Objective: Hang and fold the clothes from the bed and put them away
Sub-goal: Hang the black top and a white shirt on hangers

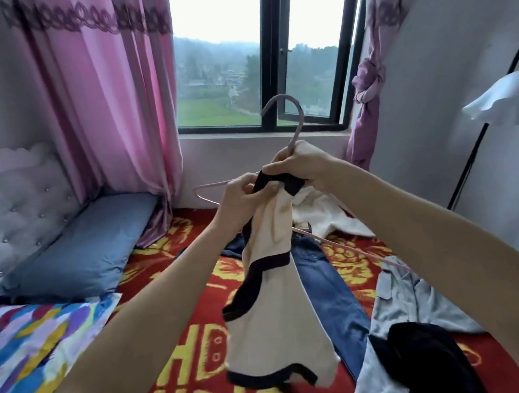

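Your left hand (242,194) and right hand (299,166) pinch the cream top's (271,256) collar around the pink hanger (290,127); ease each shoulder on evenly.

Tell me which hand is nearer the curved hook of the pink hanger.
Right. The right hand grips the neck directly below the pink hanger's curved hook. The left hand sits lower and further left, pinching the black collar of the cream black-trimmed top.

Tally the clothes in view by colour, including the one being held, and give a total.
Cream top with black trim: 1
Blue denim jeans: 1
White garment: 1
Grey-blue garment: 1
Black garment: 1
Total: 5
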